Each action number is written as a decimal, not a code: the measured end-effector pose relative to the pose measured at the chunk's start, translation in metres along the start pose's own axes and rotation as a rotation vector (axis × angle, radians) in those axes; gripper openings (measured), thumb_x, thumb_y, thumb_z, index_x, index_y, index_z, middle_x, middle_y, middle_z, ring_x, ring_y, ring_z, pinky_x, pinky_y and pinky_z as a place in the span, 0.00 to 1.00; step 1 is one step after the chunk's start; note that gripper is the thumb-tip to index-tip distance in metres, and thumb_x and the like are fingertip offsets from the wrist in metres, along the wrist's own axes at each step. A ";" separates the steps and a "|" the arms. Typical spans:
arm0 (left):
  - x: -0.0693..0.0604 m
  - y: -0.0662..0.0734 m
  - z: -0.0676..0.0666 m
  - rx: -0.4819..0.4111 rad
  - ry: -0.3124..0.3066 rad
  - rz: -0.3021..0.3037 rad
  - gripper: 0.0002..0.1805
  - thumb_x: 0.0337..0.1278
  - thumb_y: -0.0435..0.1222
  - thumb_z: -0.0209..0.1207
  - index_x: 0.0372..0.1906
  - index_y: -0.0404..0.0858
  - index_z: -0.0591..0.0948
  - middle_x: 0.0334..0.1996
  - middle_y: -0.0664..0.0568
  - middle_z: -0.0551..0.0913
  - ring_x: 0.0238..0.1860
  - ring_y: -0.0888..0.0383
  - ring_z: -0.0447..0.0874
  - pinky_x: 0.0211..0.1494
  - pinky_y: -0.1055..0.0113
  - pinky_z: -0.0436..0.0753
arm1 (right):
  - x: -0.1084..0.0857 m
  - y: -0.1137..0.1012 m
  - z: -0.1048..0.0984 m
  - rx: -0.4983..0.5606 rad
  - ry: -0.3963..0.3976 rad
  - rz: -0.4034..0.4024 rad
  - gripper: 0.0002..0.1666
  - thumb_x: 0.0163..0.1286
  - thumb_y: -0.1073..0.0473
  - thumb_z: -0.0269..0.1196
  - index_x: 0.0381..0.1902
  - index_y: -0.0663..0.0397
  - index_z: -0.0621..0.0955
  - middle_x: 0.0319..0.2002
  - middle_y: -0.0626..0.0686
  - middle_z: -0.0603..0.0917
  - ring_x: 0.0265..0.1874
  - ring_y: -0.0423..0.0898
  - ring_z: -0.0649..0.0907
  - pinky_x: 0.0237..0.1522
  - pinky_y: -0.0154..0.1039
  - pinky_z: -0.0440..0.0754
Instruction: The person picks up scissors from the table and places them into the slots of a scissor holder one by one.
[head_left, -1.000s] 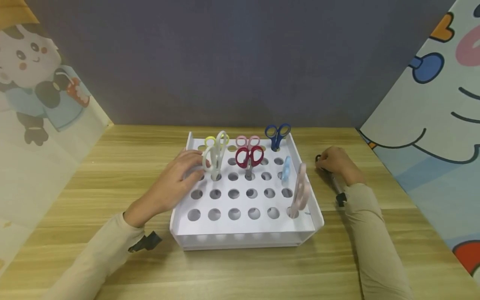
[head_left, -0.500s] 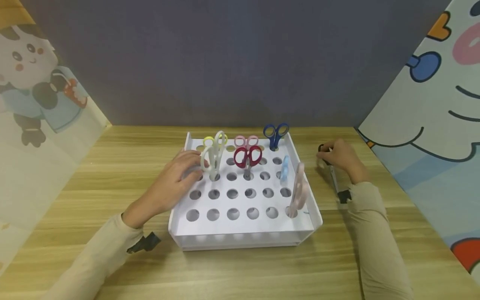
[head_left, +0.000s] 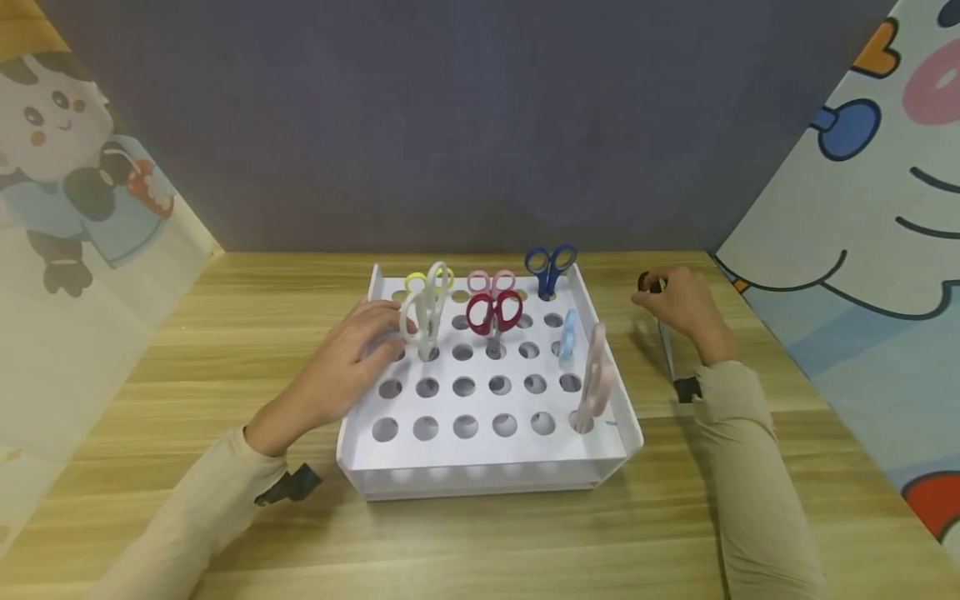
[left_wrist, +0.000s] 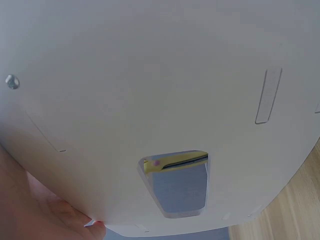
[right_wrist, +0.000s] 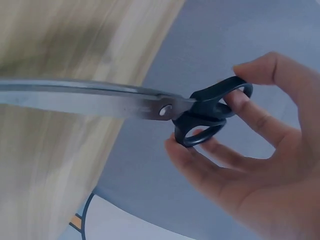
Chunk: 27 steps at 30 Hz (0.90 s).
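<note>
My right hand [head_left: 684,307] grips the black handle loops of a pair of scissors [right_wrist: 140,105] to the right of the rack. In the right wrist view the thumb presses the upper loop, a finger passes through it, and other fingers curl at the lower loop. The long blades hang toward the table. My left hand [head_left: 348,358] rests over the left edge of the white holed rack [head_left: 480,454], its fingers beside the white scissors [head_left: 426,312]. Only part of that hand shows in the left wrist view, against the rack's side panel [left_wrist: 125,100].
Standing in the rack are yellow scissors [head_left: 415,281], pink scissors [head_left: 480,281], dark red scissors [head_left: 494,312], navy scissors [head_left: 548,271], light blue scissors [head_left: 567,335] and pale pink scissors [head_left: 596,383]. A grey wall [head_left: 480,125] closes off the back of the wooden table [head_left: 262,333].
My right hand has lifted the black-handled scissors by their loops and moved slightly away from me, so the blades hang down more. The left hand stays on the rack.
</note>
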<state>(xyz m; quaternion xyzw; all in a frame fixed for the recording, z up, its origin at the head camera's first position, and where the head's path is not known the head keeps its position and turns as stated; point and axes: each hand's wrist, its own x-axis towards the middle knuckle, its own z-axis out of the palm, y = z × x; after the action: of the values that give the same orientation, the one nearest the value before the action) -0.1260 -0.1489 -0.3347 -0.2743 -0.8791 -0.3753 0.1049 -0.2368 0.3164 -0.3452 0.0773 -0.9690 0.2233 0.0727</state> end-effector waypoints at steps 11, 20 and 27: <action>-0.001 -0.002 0.000 -0.005 0.005 0.011 0.12 0.66 0.33 0.53 0.47 0.34 0.83 0.59 0.42 0.79 0.67 0.46 0.68 0.80 0.51 0.45 | -0.002 -0.017 -0.008 0.059 0.121 -0.066 0.14 0.65 0.55 0.68 0.36 0.64 0.82 0.38 0.65 0.76 0.32 0.58 0.74 0.32 0.53 0.72; 0.000 -0.001 0.000 -0.001 0.006 0.014 0.12 0.66 0.33 0.53 0.47 0.34 0.82 0.60 0.41 0.78 0.68 0.45 0.68 0.80 0.51 0.46 | -0.005 -0.035 -0.020 0.080 0.211 -0.103 0.13 0.62 0.58 0.68 0.34 0.66 0.82 0.55 0.70 0.76 0.57 0.68 0.72 0.57 0.68 0.67; 0.000 0.000 0.000 -0.002 -0.004 0.001 0.12 0.67 0.34 0.52 0.48 0.34 0.82 0.60 0.41 0.78 0.68 0.45 0.68 0.80 0.49 0.48 | -0.010 -0.047 -0.028 0.086 0.220 -0.109 0.13 0.62 0.60 0.68 0.36 0.67 0.82 0.59 0.70 0.73 0.61 0.69 0.69 0.60 0.70 0.65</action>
<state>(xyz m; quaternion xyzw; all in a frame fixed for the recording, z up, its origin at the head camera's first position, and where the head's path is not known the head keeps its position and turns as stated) -0.1260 -0.1494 -0.3348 -0.2755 -0.8789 -0.3755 0.1030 -0.2153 0.2877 -0.3026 0.1078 -0.9391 0.2676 0.1869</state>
